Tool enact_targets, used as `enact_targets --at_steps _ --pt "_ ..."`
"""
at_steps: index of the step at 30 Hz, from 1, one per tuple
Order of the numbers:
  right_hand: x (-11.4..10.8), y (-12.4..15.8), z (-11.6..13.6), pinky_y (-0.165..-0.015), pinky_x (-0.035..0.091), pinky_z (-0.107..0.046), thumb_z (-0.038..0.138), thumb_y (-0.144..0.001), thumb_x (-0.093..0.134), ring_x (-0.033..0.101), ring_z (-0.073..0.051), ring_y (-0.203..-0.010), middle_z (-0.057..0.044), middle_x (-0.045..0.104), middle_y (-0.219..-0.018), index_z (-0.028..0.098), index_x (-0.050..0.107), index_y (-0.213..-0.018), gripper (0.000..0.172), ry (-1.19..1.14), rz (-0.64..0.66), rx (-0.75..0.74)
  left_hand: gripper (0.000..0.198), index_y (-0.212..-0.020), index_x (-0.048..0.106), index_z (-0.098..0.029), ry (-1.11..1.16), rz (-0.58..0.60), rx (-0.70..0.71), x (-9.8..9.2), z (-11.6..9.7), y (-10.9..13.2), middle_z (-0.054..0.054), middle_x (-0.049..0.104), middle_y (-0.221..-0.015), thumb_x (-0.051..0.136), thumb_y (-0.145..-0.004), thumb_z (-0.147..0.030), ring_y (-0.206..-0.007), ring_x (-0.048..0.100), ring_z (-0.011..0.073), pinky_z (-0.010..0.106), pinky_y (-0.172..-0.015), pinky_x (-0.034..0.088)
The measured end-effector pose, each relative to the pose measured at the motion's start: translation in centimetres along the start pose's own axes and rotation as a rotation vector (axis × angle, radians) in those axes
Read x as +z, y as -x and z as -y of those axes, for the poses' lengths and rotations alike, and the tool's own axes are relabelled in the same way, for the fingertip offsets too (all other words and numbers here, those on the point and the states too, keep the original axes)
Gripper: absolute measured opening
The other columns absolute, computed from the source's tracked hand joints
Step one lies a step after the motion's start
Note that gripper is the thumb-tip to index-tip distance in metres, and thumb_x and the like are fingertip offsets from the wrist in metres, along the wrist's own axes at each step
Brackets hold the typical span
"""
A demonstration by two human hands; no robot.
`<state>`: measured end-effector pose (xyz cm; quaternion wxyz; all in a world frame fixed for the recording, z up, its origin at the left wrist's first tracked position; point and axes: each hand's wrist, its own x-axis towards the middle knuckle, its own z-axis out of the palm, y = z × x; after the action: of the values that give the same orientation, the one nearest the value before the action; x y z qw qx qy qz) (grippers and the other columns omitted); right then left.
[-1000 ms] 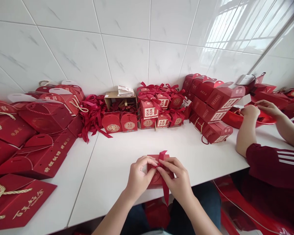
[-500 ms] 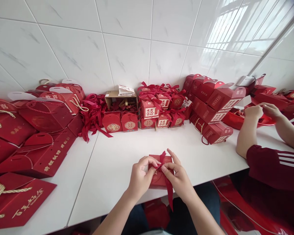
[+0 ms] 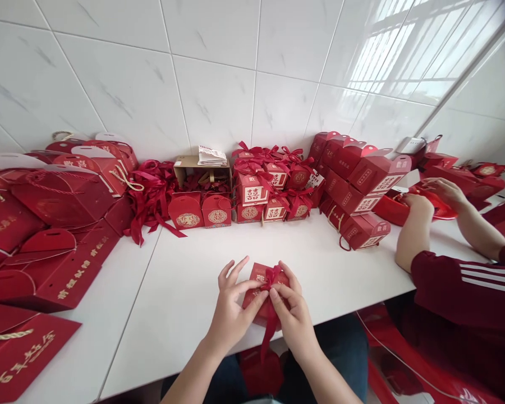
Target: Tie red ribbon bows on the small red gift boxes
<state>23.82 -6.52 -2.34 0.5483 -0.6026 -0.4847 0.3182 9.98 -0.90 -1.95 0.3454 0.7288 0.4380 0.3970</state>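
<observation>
A small red gift box (image 3: 252, 300) lies near the front edge of the white table, a dark red ribbon (image 3: 270, 325) tied round its top. My left hand (image 3: 235, 306) pinches the ribbon at the knot between thumb and index finger, its other fingers raised. From the other side my right hand (image 3: 292, 308) pinches the ribbon too, thumb and fingertips meeting the left ones. One ribbon tail hangs down over the table edge between my wrists. The knot itself is partly hidden by my fingers.
Ribboned boxes (image 3: 252, 193) stand stacked at the back, beside a brown carton (image 3: 179, 171) and a heap of loose ribbons (image 3: 149, 191). Large red gift boxes (image 3: 67, 196) crowd the left; more boxes (image 3: 364, 179) are piled right. A co-worker's arms (image 3: 418, 224) reach over a red tray (image 3: 385, 210).
The box has turned slightly, and loops now stand above the knot. My left fingers have lifted and spread, while my right hand has come closer in. The co-worker's hands have moved apart.
</observation>
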Motion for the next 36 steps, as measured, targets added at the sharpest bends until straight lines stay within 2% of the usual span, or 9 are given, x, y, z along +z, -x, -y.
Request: enact_targets --at_steps 4,10,13,16,20,24,27,33,36 --pt "-0.8 0.2 0.5 -0.114 0.022 -0.055 0.052 -0.090 0.051 0.025 -0.033 -0.142 -0.007 0.032 -0.154 0.025 0.076 -0.086 0.037 -0.016 0.085 0.048 0.012 -0.080 0.077 -0.028 0.090 0.070 -0.129 -0.2 -0.2 -0.4 0.004 0.056 -0.138 0.069 -0.078 -0.036 -0.140 0.027 0.0325 0.059 -0.110 0.030" --pt "-3.4 -0.4 0.6 -0.110 0.029 -0.051 0.053 -0.089 0.052 0.038 -0.033 -0.135 -0.009 0.049 -0.143 0.025 0.076 -0.089 0.037 -0.049 0.157 0.111 0.011 -0.080 0.077 -0.029 0.082 0.082 -0.063 -0.8 -0.8 -0.6 0.003 0.060 -0.134 0.065 -0.081 -0.029 -0.142 0.025 0.0299 0.056 -0.110 0.032" --pt "-4.1 -1.2 0.0 -0.091 0.046 -0.046 0.052 -0.089 0.052 0.057 -0.031 -0.114 -0.013 0.060 -0.128 0.022 0.070 -0.096 0.035 0.031 0.081 0.089 0.013 -0.081 0.074 -0.027 0.049 0.119 -0.044 -1.3 -1.0 -0.6 0.003 0.061 -0.133 0.062 -0.082 -0.024 -0.142 0.026 0.0295 0.056 -0.110 0.032" --pt "-4.5 -2.1 -0.6 -0.075 0.049 -0.039 0.048 -0.088 0.054 0.060 -0.028 -0.102 -0.013 0.062 -0.123 0.022 0.066 -0.105 0.034 0.159 0.096 0.048 0.014 -0.081 0.072 -0.026 -0.004 0.151 0.014 -1.6 -1.2 -0.8 0.003 0.059 -0.134 0.059 -0.083 -0.022 -0.141 0.027 0.0291 0.056 -0.109 0.033" --pt "-5.0 -2.8 -0.6 -0.086 0.046 -0.036 0.043 -0.088 0.054 0.059 -0.025 -0.105 -0.011 0.065 -0.113 0.020 0.065 -0.088 0.025 0.187 0.190 0.013 0.013 -0.082 0.070 -0.026 -0.084 0.143 0.085 -1.7 -1.8 -0.9 0.004 0.067 -0.120 0.058 -0.083 -0.021 -0.131 0.040 0.0285 0.055 -0.106 0.035" --pt "-5.9 -2.5 1.0 -0.074 0.049 -0.031 0.041 -0.088 0.054 0.062 -0.019 -0.078 -0.005 0.067 -0.082 0.019 0.060 -0.079 0.025 0.192 0.202 0.031 0.013 -0.084 0.070 -0.027 -0.120 0.168 0.109 -1.6 -2.5 -0.9 0.002 0.073 -0.095 0.058 -0.084 -0.021 -0.115 0.053 0.0269 0.052 -0.100 0.039" --pt "-6.9 -1.3 3.2 -0.069 0.048 -0.028 0.038 -0.089 0.056 0.060 -0.017 -0.072 -0.002 0.066 -0.075 0.020 0.061 -0.079 0.021 0.308 0.208 0.029 0.013 -0.085 0.071 -0.027 -0.148 0.154 0.093 -1.6 -2.8 -1.0 0.003 0.072 -0.094 0.060 -0.083 -0.021 -0.108 0.058 0.0265 0.049 -0.095 0.041" --pt "-9.1 0.4 7.0 -0.067 0.047 -0.025 0.030 -0.088 0.061 0.062 -0.014 -0.069 0.000 0.069 -0.079 0.024 0.071 -0.079 0.015 0.504 0.742 -0.025 0.011 -0.083 0.072 -0.027 -0.148 0.182 0.083 -1.7 -2.7 -1.3 0.003 0.070 -0.097 0.062 -0.082 -0.021 -0.107 0.059 0.0257 0.047 -0.096 0.040" --pt "-8.6 -1.5 7.1 -0.068 0.048 -0.025 0.030 -0.090 0.058 0.062 -0.015 -0.076 -0.002 0.069 -0.093 0.024 0.070 -0.096 0.014 0.461 0.605 -0.103 0.012 -0.085 0.072 -0.027 -0.134 0.231 0.121 -2.0 -2.6 -1.7 0.002 0.070 -0.093 0.063 -0.082 -0.020 -0.106 0.058 0.0243 0.045 -0.096 0.039"
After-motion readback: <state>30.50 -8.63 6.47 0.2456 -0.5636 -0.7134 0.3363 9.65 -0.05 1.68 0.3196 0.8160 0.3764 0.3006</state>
